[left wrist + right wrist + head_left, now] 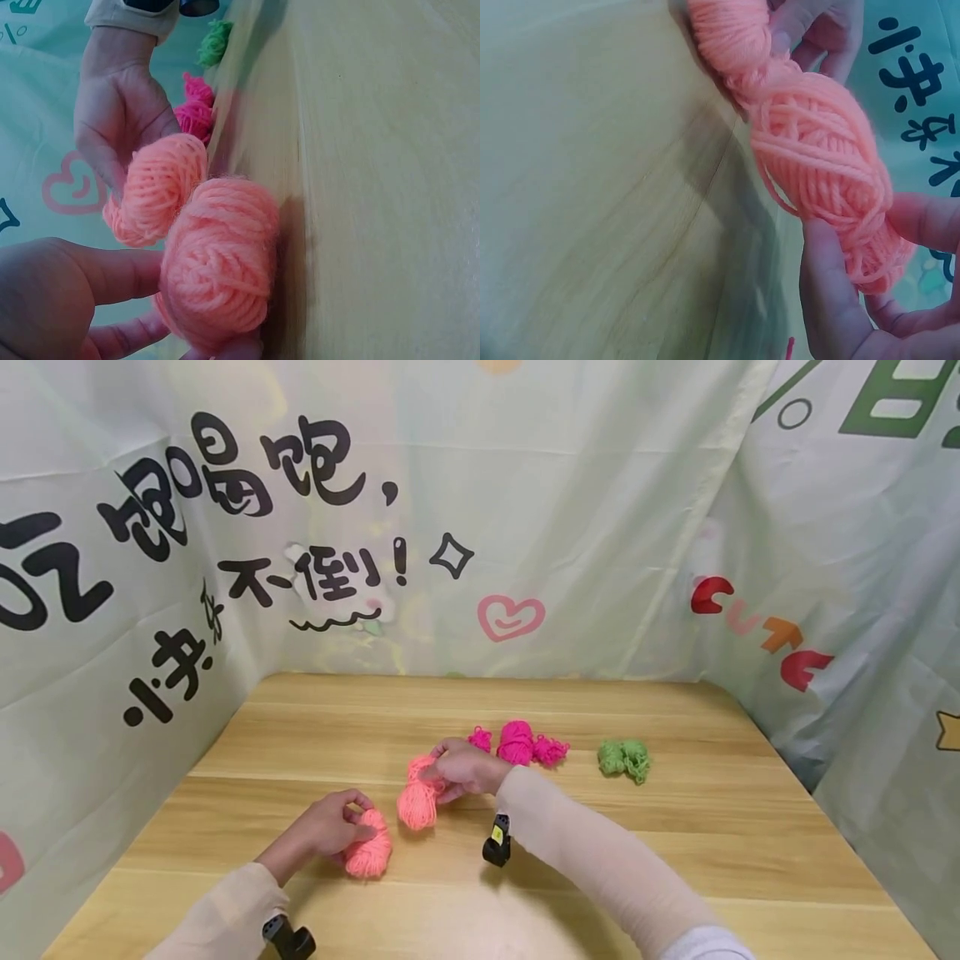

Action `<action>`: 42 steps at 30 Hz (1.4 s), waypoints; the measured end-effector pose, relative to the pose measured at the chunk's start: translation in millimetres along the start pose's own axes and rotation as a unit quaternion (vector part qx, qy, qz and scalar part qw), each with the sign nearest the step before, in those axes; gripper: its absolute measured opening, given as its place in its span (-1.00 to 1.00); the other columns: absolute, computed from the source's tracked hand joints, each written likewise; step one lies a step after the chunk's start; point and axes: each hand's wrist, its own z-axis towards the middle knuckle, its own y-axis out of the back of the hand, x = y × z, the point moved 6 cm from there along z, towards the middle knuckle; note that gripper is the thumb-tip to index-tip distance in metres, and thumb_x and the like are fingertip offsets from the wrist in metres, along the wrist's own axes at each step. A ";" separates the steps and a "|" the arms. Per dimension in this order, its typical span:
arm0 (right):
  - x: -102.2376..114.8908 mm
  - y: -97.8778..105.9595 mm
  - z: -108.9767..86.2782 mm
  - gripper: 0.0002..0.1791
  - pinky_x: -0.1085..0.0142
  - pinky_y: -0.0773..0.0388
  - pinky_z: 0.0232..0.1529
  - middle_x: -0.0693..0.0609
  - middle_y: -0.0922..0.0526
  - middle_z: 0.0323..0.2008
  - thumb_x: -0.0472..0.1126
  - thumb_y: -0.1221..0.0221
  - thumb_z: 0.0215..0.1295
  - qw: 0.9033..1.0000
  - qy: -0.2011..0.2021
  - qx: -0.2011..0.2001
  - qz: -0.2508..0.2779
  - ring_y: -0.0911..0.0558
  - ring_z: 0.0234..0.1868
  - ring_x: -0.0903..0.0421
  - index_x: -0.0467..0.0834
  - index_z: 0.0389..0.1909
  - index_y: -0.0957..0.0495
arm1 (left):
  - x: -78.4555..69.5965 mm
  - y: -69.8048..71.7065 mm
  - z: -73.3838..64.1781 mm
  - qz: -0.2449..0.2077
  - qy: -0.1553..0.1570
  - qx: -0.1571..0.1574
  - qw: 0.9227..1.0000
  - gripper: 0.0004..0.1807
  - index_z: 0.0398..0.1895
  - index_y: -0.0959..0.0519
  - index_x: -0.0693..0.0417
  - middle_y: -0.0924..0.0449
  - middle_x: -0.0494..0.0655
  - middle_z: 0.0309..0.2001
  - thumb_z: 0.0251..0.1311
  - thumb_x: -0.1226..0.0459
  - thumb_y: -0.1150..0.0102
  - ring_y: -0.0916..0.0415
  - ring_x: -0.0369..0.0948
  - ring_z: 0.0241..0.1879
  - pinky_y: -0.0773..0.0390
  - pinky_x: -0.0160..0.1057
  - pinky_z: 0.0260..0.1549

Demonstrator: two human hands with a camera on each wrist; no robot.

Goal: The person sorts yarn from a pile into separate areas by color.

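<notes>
My left hand [330, 825] pinches a coral-pink ball of yarn [368, 845] at the front left of the table, thumb on its near side. In the left wrist view this ball [221, 262] looks thick and rounded. Farther back and to the right, my right hand [467, 768] grips a second coral ball of yarn [417, 802] by its upper right end. The right wrist view shows that ball [821, 154] long and loosely wound, between thumb and fingers. A small gap parts the two balls in the head view.
Magenta yarn [516, 743] in several clumps lies behind my right hand. Green yarn [624, 760] rests farther right on the wooden table [712, 843]. Printed cloth walls [600, 527] enclose the table's back and sides. A small black wrist camera [497, 842] hangs under my right sleeve.
</notes>
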 end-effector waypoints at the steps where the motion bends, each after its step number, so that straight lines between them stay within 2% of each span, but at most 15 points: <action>1: 0.1 0.7 1.0 -0.66 0.10 -0.67 -0.28 -0.20 -0.51 -0.27 -0.42 -0.24 0.22 1.000 0.001 -0.002 0.001 -0.57 -0.36 -0.02 -0.32 -0.06 -0.32 | -0.5 0.0 0.5 -0.001 0.000 0.000 1.000 -0.66 -0.07 -0.48 0.13 -0.43 0.02 -0.32 0.11 0.35 -0.36 -0.44 -0.09 -0.48 -0.56 -0.20 -0.64; 11: 2.4 4.4 12.6 -0.66 0.13 -0.67 -0.28 -0.17 -0.49 -0.28 -0.39 -0.23 0.24 1.000 0.012 -0.013 0.023 -0.56 -0.37 0.01 -0.30 -0.06 -0.31 | -4.9 -0.3 2.9 -0.009 -0.006 0.003 1.000 -0.66 -0.08 -0.48 0.15 -0.42 0.04 -0.31 0.10 0.37 -0.36 -0.44 -0.09 -0.47 -0.57 -0.19 -0.63; 18: 3.6 -3.5 19.0 -0.67 0.13 -0.67 -0.27 -0.14 -0.49 -0.32 -0.40 -0.24 0.23 0.999 0.015 -0.018 0.040 -0.53 -0.39 0.04 -0.28 -0.09 -0.30 | 2.1 0.6 -1.0 -0.010 0.001 -0.001 1.000 -0.64 -0.06 -0.48 0.15 -0.43 0.03 -0.31 0.09 0.35 -0.37 -0.43 -0.09 -0.47 -0.56 -0.18 -0.62; 24: 9.3 -4.1 21.8 -0.67 0.13 -0.67 -0.26 -0.12 -0.48 -0.31 -0.41 -0.24 0.23 0.998 0.013 -0.025 0.058 -0.53 -0.37 0.06 -0.28 -0.09 -0.30 | 1.4 1.3 0.1 -0.013 0.001 -0.001 1.000 -0.64 -0.06 -0.48 0.14 -0.42 0.03 -0.29 0.09 0.34 -0.37 -0.43 -0.08 -0.44 -0.57 -0.18 -0.60; 35: 12.0 -10.7 27.6 -0.67 0.10 -0.65 -0.20 -0.08 -0.46 -0.37 -0.41 -0.22 0.25 0.997 0.024 -0.011 0.079 -0.51 -0.45 0.10 -0.26 -0.08 -0.29 | 0.5 -0.6 -1.8 -0.017 -0.003 -0.004 1.000 -0.66 -0.08 -0.49 0.14 -0.41 0.03 -0.31 0.09 0.35 -0.37 -0.43 -0.09 -0.47 -0.56 -0.19 -0.64; 42: 15.9 -16.1 34.9 -0.65 0.13 -0.66 -0.25 -0.12 -0.48 -0.30 -0.42 -0.22 0.25 0.996 0.036 -0.017 0.079 -0.54 -0.36 0.06 -0.28 -0.04 -0.28 | 2.9 -0.5 -1.4 -0.017 -0.005 -0.009 1.000 -0.67 -0.09 -0.49 0.13 -0.41 0.03 -0.31 0.09 0.36 -0.37 -0.43 -0.09 -0.46 -0.56 -0.19 -0.64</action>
